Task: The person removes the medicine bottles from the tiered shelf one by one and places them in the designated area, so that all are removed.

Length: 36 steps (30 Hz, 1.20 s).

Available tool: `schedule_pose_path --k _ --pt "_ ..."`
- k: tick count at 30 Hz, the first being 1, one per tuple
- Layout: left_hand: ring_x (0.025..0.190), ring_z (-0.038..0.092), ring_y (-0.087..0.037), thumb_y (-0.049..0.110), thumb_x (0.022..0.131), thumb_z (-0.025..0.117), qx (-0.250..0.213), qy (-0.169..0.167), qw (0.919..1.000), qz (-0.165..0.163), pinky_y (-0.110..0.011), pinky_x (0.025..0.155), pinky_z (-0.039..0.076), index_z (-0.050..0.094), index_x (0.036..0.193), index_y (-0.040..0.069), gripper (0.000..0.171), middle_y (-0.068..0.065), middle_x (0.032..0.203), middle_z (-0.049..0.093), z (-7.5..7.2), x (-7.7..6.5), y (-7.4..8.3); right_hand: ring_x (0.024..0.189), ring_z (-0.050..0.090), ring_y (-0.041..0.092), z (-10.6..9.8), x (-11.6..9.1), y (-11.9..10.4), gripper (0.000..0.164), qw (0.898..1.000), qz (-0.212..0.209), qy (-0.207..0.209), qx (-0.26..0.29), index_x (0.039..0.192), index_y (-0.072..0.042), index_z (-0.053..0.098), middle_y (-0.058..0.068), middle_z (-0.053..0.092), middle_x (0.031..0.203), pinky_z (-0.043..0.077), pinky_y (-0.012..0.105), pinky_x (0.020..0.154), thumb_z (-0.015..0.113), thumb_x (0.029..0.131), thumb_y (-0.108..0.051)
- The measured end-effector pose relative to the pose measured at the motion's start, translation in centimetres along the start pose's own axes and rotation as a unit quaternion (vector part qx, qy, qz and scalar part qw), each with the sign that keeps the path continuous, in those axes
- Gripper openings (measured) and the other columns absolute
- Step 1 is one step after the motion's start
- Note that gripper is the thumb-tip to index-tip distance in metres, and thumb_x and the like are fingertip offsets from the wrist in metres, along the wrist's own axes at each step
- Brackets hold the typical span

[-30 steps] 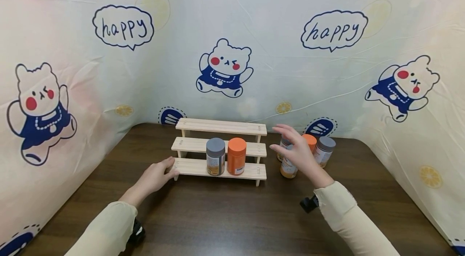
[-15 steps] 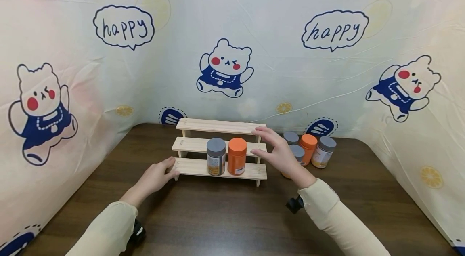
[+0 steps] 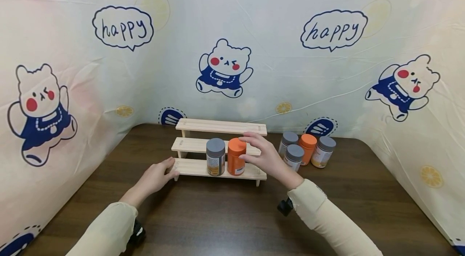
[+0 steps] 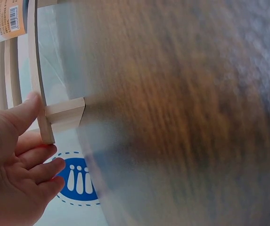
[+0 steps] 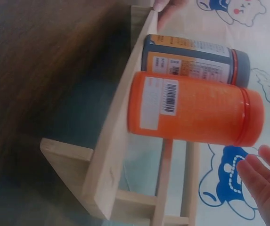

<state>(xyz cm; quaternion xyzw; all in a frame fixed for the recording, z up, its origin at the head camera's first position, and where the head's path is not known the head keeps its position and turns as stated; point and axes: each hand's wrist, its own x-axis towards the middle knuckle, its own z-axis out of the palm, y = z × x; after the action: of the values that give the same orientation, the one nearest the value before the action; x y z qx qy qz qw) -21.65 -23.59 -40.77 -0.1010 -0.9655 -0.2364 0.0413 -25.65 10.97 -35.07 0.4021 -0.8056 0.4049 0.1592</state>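
Note:
A three-step wooden display rack point(image 3: 221, 126) stands on the table. My left hand point(image 3: 157, 176) pinches the left end of its lowest step, thumb point(image 4: 25, 112) on one face and fingers on the other in the left wrist view. On that step a grey-lidded jar point(image 3: 216, 158) and an orange jar point(image 3: 236, 159) stand upright side by side. My right hand point(image 3: 267, 157) reaches in at the right of the orange jar, thumb and fingers spread around its lid area. In the right wrist view a gap shows between my fingertips point(image 5: 246, 165) and the orange lid.
Right of the rack stand several more jars: a front grey-lidded one point(image 3: 293, 155), a rear grey-lidded one point(image 3: 289, 139), an orange one point(image 3: 308, 147) and an outer grey-lidded one point(image 3: 323, 153). Printed cloth point(image 3: 276, 70) encloses the dark wooden table point(image 3: 210, 219) at back and sides.
My right hand has moved left from the jars beside the rack, across the rack's right end, to the orange jar. My left hand, the rack and the jars have stayed in place.

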Motion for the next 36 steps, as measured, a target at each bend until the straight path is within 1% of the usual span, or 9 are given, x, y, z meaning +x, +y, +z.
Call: schedule_pose_path --k 5,10,15,19,24,29,32,36 --pt "0.121 0.039 -0.043 0.023 0.091 0.06 0.0 0.0 1.0 0.001 -0.054 0.096 0.033 0.041 0.132 -0.011 0.056 -0.028 0.135 0.039 0.0 0.0 0.0 0.115 0.049 0.024 0.7 0.1 0.3 0.046 1.0 -0.009 -0.005 -0.003 0.12 -0.005 0.06 0.013 0.048 0.13 0.045 0.039 0.089 0.075 0.077 -0.011" --pt "0.12 0.039 -0.043 0.022 0.091 0.06 0.0 0.001 1.0 0.003 -0.054 0.095 0.033 0.041 0.132 -0.01 0.056 -0.028 0.135 0.039 0.0 -0.1 0.1 0.115 0.049 0.024 1.3 0.1 0.7 0.045 1.0 -0.003 -0.003 -0.008 0.119 -0.006 0.061 0.011 0.048 0.131 0.044 0.04 0.09 0.075 0.077 -0.011" --pt "0.119 0.04 -0.044 0.021 0.09 0.06 -0.001 0.01 0.9999 0.011 -0.054 0.095 0.034 0.042 0.131 -0.01 0.055 -0.029 0.133 0.04 0.1 -0.2 0.1 0.116 0.049 0.025 1.8 0.1 1.0 0.045 1.0 0.0 -0.003 -0.011 0.119 -0.006 0.061 0.013 0.047 0.131 0.044 0.041 0.09 0.075 0.077 -0.011" --pt "0.118 0.042 -0.044 0.02 0.09 0.061 0.001 0.015 0.9997 0.02 -0.054 0.093 0.035 0.044 0.131 -0.01 0.054 -0.029 0.132 0.041 0.1 -0.2 0.1 0.114 0.051 0.025 2.1 0.1 1.0 0.044 1.0 0.002 -0.003 -0.005 0.12 -0.006 0.061 0.014 0.047 0.131 0.047 0.036 0.087 0.074 0.078 -0.01" --pt "0.118 0.042 -0.044 0.02 0.09 0.061 0.001 0.013 0.9997 0.019 -0.054 0.093 0.035 0.044 0.131 -0.01 0.054 -0.03 0.132 0.041 0.0 -0.2 0.1 0.109 0.054 0.023 2.4 0.1 1.0 0.041 1.0 0.01 -0.001 0.015 0.119 -0.006 0.061 0.013 0.046 0.131 0.048 0.031 0.084 0.072 0.08 -0.009" --pt "0.118 0.041 -0.043 0.021 0.09 0.061 -0.002 0.013 0.9998 0.012 -0.054 0.093 0.036 0.043 0.132 -0.009 0.054 -0.029 0.133 0.04 -0.1 -0.3 0.3 0.106 0.056 0.023 2.5 0.1 1.0 0.04 1.0 0.006 0.002 0.019 0.118 -0.006 0.062 0.013 0.047 0.13 0.048 0.029 0.083 0.071 0.08 -0.008" --pt "0.118 0.042 -0.043 0.021 0.09 0.061 -0.003 0.014 0.9998 0.011 -0.054 0.093 0.036 0.043 0.132 -0.009 0.054 -0.028 0.133 0.041 -0.2 -0.3 0.4 0.106 0.056 0.024 2.5 0.2 0.9 0.039 1.0 0.004 0.001 0.02 0.118 -0.005 0.062 0.016 0.047 0.129 0.048 0.029 0.083 0.071 0.08 -0.008" --pt "0.118 0.042 -0.044 0.021 0.09 0.061 -0.003 0.013 0.9999 0.011 -0.054 0.093 0.036 0.043 0.132 -0.009 0.055 -0.029 0.133 0.041 -0.2 -0.3 0.4 0.106 0.056 0.024 2.4 0.2 0.8 0.038 1.0 0.007 -0.001 0.02 0.118 -0.005 0.062 0.016 0.047 0.129 0.049 0.029 0.083 0.071 0.081 -0.008"
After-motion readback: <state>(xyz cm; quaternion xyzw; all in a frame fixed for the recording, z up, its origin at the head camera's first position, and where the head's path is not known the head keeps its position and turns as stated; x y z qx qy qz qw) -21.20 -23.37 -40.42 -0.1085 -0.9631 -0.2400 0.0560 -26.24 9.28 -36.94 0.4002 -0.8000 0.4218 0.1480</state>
